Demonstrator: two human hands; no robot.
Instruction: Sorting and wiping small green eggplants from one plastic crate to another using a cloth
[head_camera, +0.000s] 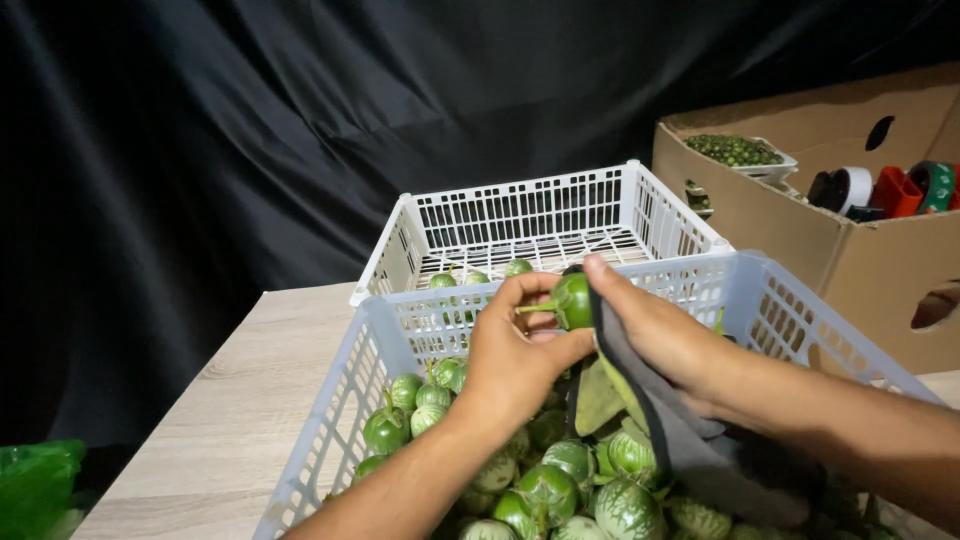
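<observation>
My left hand pinches the stem end of a small round green eggplant held above the near basket. My right hand presses a grey cloth against the same eggplant, the cloth hanging down under the wrist. Below both hands, the pale blue plastic basket holds several green and white striped eggplants. Behind it stands a white plastic basket with a few green eggplants at its near left side.
Both baskets sit on a light wooden table in front of a black cloth backdrop. A cardboard box at the right holds a tray of small green items, tape rolls and a red object. A green plastic bag lies at the bottom left.
</observation>
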